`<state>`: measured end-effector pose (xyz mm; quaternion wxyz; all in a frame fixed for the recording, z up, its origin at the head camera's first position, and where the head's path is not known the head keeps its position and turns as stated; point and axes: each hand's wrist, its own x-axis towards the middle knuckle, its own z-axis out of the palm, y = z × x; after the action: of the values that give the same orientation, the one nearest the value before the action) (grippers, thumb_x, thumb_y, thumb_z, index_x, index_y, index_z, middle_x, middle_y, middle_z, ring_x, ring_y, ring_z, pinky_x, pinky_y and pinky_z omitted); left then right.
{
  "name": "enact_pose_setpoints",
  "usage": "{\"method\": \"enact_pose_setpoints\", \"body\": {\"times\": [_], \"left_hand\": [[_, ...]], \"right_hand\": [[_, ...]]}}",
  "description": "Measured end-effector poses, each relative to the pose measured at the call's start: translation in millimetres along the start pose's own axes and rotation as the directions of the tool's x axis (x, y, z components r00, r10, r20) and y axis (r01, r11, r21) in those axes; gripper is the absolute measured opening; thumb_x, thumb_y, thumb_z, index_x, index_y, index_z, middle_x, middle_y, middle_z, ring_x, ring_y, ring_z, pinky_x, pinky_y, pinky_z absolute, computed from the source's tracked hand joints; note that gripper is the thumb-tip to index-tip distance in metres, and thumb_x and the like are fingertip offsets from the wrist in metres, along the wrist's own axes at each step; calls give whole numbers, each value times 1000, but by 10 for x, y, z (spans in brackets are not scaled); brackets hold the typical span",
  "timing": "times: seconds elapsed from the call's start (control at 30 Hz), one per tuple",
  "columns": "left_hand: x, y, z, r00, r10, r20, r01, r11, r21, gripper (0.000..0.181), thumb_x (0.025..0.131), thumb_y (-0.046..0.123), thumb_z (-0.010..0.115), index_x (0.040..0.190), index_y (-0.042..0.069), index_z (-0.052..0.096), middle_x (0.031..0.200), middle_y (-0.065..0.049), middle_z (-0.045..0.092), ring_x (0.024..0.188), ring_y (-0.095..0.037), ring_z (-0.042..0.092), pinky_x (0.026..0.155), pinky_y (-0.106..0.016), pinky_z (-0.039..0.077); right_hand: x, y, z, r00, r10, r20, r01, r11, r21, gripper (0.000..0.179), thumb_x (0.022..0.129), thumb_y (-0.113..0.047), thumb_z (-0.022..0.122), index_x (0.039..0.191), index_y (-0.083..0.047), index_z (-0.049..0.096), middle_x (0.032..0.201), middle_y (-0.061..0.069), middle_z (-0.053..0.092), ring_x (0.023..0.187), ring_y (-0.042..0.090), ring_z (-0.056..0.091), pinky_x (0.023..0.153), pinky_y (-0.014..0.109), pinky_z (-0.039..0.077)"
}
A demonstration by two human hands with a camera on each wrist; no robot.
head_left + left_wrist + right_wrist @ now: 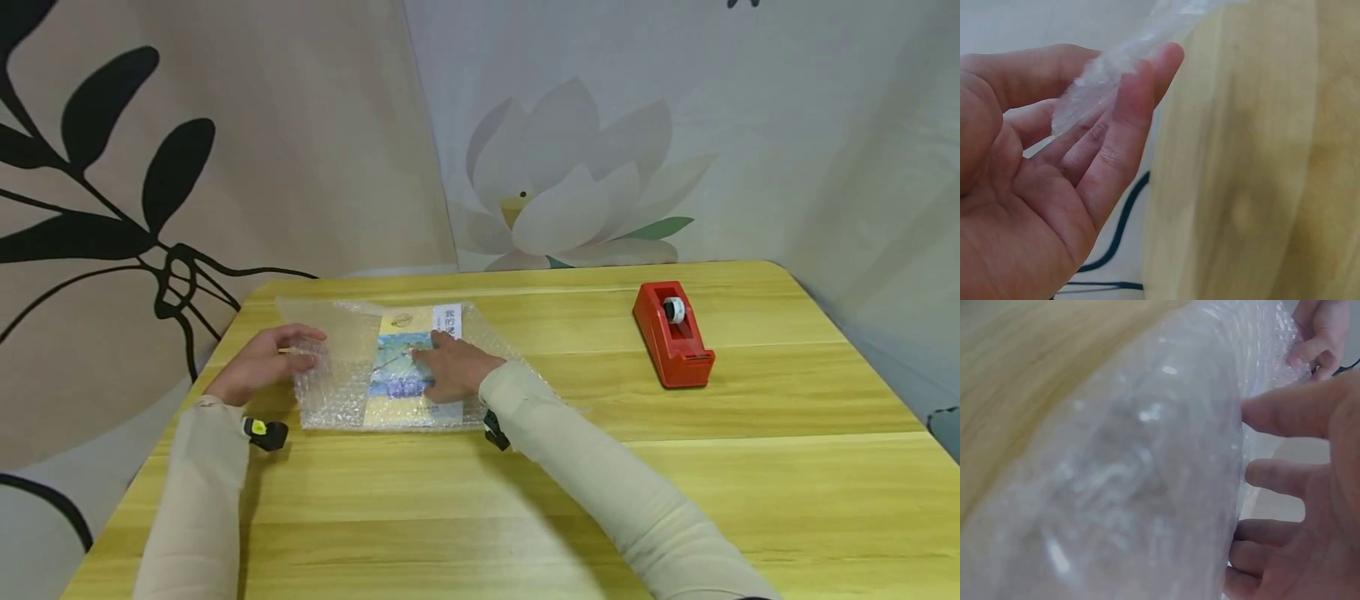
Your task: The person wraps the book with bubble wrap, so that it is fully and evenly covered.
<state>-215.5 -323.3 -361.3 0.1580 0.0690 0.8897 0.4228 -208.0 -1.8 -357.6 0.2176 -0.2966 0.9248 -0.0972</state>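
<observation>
- Bubble wrap (pixel 330 400) is pinched at its left edge by the left hand (pixel 264 362), grip narrow.
- The book (pixel 397 343) is located within the wrap's outline, left on the surface (pixel 570 533).
- The right hand (pixel 461 369) is rested over it, grip wide.
- A red tape dispenser (pixel 678 360) is positioned well apart.

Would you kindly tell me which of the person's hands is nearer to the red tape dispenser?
Right: the right hand is over the book, left of the red tape dispenser. The left hand is farther left, holding the bubble wrap by its left side.
</observation>
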Motion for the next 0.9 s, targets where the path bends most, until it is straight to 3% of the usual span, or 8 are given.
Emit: {"method": "enact_pose_setpoints", "body": {"times": [0.33,0.5,0.6,0.77,0.9], "left_hand": [[5,358,16,998,30,-52,-25,995,96,45,98,22,66,139,9,54,136,-18,60,107,-20,66,85,-26,55],[31,593,91,998,47,-50,-41,994,103,46,97,19,67,141,13,54,130,-18,62,104,-23,68,86,-32,57],[64,737,174,995,87,-47,-80,987,140,51,96,14,66,144,17,51,122,-18,64,98,-22,68,83,-36,59],[175,938,345,976,218,-13,-207,940,272,58,94,4,64,147,21,49,104,-17,65,83,-22,68,73,-35,57],[273,1054,468,963,270,30,-262,895,361,57,93,-1,61,146,17,50,97,-17,68,68,-18,63,65,-31,53]], "right_hand": [[-8,-7,-10,1000,-14,-13,14,1000,8,71,97,-29,56,160,-21,26,169,17,11,158,31,16,125,47,26],[-11,7,1,1000,-13,-20,13,1000,11,71,96,-28,57,160,-21,27,169,17,12,158,31,16,125,48,25],[-12,12,14,1000,-9,-21,9,1000,9,71,96,-29,57,160,-22,27,169,17,12,157,31,17,125,48,25],[-2,6,24,1000,8,-18,-8,1000,-1,71,96,-31,57,160,-25,27,170,15,12,158,30,17,125,48,27],[27,14,15,1000,9,-15,-9,1000,-11,69,98,-33,57,160,-25,27,170,14,13,158,29,17,125,47,27]]}}
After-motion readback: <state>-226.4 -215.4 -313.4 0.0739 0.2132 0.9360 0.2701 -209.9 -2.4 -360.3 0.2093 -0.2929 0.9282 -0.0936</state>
